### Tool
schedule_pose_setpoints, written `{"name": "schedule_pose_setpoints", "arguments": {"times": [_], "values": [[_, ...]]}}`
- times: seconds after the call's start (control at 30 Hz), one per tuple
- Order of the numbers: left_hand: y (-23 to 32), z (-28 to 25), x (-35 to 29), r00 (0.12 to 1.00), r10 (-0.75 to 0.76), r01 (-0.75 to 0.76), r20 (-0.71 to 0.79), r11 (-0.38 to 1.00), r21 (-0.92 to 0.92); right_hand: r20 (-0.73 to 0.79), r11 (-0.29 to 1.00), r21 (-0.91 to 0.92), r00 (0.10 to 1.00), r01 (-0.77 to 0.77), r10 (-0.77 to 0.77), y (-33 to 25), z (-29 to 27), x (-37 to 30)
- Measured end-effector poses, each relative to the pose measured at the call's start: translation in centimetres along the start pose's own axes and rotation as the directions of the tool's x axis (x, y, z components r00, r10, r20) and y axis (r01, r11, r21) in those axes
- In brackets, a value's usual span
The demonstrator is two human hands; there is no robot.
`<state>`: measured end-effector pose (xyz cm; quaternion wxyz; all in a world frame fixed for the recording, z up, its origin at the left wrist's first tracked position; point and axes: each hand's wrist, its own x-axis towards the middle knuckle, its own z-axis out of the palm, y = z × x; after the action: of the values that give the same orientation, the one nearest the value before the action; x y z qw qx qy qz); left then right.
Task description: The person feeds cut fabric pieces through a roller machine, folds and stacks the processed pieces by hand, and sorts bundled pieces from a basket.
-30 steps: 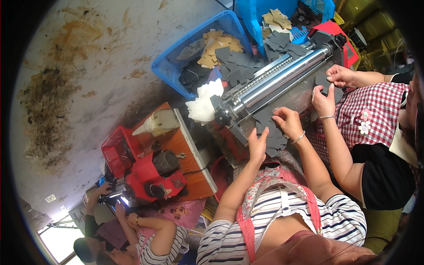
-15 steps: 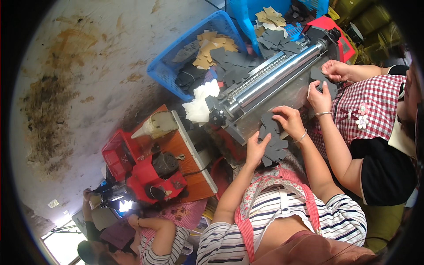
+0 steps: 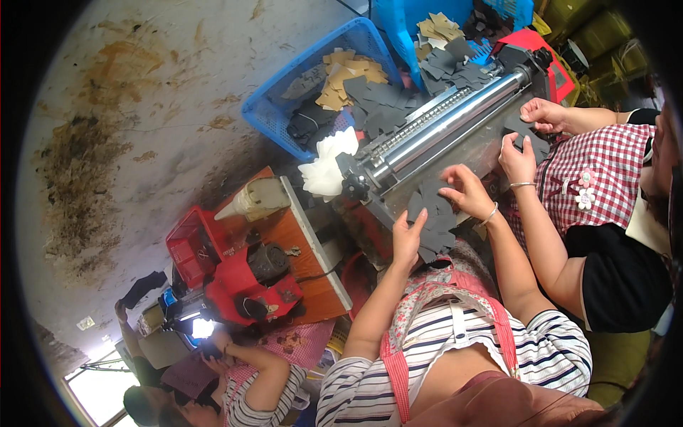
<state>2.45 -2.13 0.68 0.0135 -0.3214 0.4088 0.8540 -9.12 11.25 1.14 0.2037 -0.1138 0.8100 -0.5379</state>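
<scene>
My left hand (image 3: 407,242) grips a fanned bunch of dark grey flat cut pieces (image 3: 435,231) from their left side, thumb on top. They lie over my lap at the near edge of a roller machine (image 3: 448,124). My right hand (image 3: 467,193) hovers at the upper right of the bunch, thumb and forefinger apart, with nothing visible between them. Its thumb tip is close to the pieces; whether it touches them I cannot tell. The forefinger is slightly blurred.
Beyond the machine, a blue basket (image 3: 260,114) holds grey and tan pieces. White sheets (image 3: 331,164) hang at the roller's left end. To my right, a co-worker's hands (image 3: 523,160) handle similar grey pieces. Left stands a red machine (image 3: 245,285); another person works at lower left.
My right forefinger has lifted off the grey pieces, and the bunch lies fanned differently. At lower left, another person's raised hand now holds up a dark strip. The view has shifted slightly.
</scene>
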Motion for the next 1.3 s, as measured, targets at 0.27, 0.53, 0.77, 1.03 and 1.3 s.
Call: {"name": "schedule_pose_setpoints", "arguments": {"times": [0.27, 0.53, 0.77, 1.03, 1.3], "values": [[0.2, -0.8, 0.2, 1.0, 0.008, -0.008, 0.002, 0.998, 0.056, 0.171, 0.981, 0.037, 0.969, -0.19, 0.181, -0.4, -0.3, 1.2], [0.2, 0.1, 0.3, 0.999, 0.018, -0.019, -0.043, 1.0, -0.013, -0.162, 0.799, 0.484, 0.861, -0.356, 0.481, 0.4, 1.0, 3.9], [0.4, 0.0, 0.3, 0.999, 0.032, -0.033, -0.004, 0.999, -0.027, 0.128, 0.859, 0.277, 0.902, -0.431, 0.411, -0.4, 0.2, 1.3], [0.1, 0.2, 1.2, 0.997, 0.079, -0.08, 0.01, 0.995, 0.067, -0.105, 0.897, 0.372, 0.95, -0.237, 0.295, -0.1, 1.1, 1.1], [-1.1, -0.8, 2.1, 0.99, 0.128, -0.138, 0.051, 0.916, 0.375, -0.14, 0.922, 0.174, 0.918, -0.345, 0.37, 1.5, 1.3, 3.1]]}}
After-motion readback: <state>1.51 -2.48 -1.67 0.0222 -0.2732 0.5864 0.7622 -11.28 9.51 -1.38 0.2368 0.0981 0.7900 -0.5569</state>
